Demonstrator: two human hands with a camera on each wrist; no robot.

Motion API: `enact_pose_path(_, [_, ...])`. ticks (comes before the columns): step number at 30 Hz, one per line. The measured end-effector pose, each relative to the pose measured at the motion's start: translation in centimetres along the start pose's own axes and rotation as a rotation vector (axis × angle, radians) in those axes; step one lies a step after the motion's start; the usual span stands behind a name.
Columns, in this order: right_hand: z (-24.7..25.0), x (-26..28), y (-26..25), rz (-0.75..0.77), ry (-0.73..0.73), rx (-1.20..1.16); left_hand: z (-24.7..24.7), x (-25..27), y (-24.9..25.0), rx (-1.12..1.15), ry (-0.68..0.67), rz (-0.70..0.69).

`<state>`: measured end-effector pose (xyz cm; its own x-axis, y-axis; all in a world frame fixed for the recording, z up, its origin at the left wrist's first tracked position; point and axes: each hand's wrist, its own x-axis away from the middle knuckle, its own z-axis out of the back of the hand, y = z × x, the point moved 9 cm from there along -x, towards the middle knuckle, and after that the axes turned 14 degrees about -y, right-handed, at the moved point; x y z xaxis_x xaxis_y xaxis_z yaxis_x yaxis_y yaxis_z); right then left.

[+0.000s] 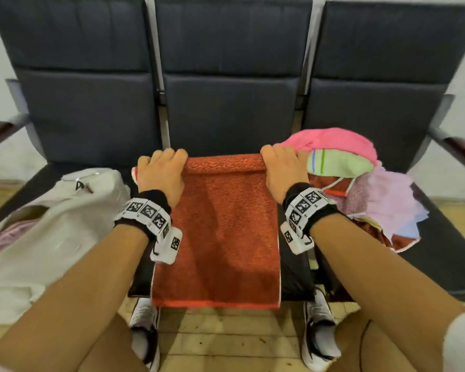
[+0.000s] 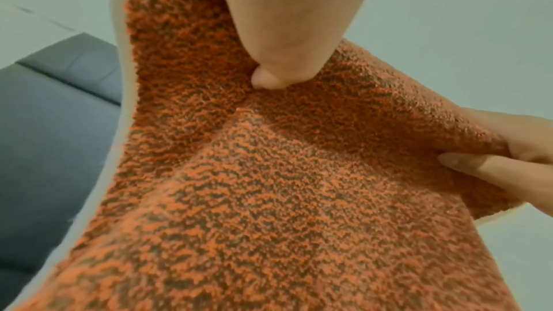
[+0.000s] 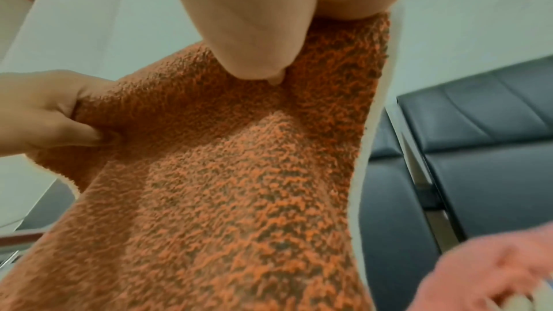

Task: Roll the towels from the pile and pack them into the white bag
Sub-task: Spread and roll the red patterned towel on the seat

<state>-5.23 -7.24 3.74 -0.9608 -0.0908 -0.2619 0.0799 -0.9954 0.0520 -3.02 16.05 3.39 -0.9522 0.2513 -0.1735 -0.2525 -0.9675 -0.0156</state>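
Draped over the middle seat's front edge: orange towel (image 1: 220, 232), far end turned into a first fold. Gripping that fold, left hand (image 1: 160, 173) and right hand (image 1: 282, 170), fingers curled round it. Rolling apparently just begun; next, turn it evenly toward the body. Beside: white bag (image 1: 51, 224) left, pile (image 1: 360, 183) right.

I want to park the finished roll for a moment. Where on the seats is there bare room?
Bare cushion shows on the middle seat, behind the orange towel that the left hand and right hand grip. The left seat is crowded by the white bag, the right seat by the towel pile, bare only along its right edge.
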Motion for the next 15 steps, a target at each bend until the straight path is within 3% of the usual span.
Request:
enact_pose_path(4, [7.6,-3.0,0.8,-0.034,0.184,0.021,7.6,-2.4,-0.5,0.030,0.173,0.023])
enact_pose_path(8, [11.9,-3.9,1.2,-0.040,0.288,0.000,11.3,-3.0,-0.6,0.060,0.270,0.022])
enact_pose_path(12, [10.7,-2.8,1.0,-0.032,0.312,0.006,10.0,-2.4,-0.3,0.054,0.286,-0.002])
enact_pose_path(15, [4.5,-0.2,1.0,-0.032,0.184,-0.019,4.3,-0.9,0.4,0.018,0.191,-0.062])
